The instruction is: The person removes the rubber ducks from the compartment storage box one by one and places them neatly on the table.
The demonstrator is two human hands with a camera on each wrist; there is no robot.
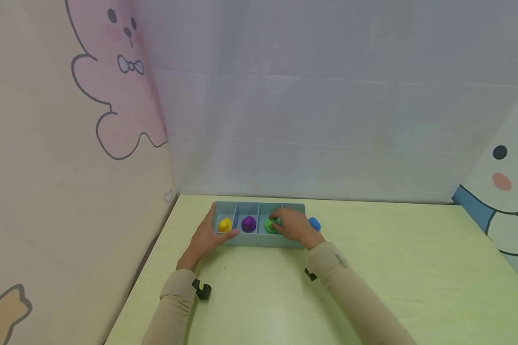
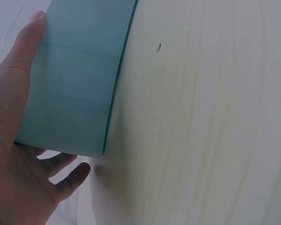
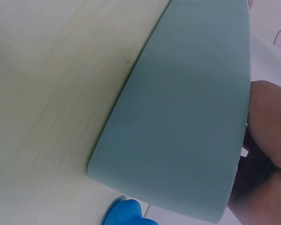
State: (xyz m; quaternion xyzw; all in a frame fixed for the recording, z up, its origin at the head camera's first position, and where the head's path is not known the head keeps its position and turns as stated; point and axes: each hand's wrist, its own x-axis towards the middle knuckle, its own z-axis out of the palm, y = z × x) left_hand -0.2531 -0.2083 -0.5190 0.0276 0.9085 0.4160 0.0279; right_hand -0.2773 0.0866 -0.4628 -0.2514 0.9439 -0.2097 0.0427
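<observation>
Pinched in its compartment: the green toy (image 1: 269,226)

The right hand (image 1: 295,225) has thumb and fingers closed about the green toy, third compartment from the left in the divided box (image 1: 263,240). The left hand (image 1: 206,238) grips the box's left end, thumb along the front rim. A yellow toy (image 1: 225,225) and a purple toy (image 1: 248,224) sit in the first two compartments. Just beyond the right end lies a blue toy (image 1: 314,224) (outside the box), near the right wrist, which partly covers the fourth compartment.
</observation>
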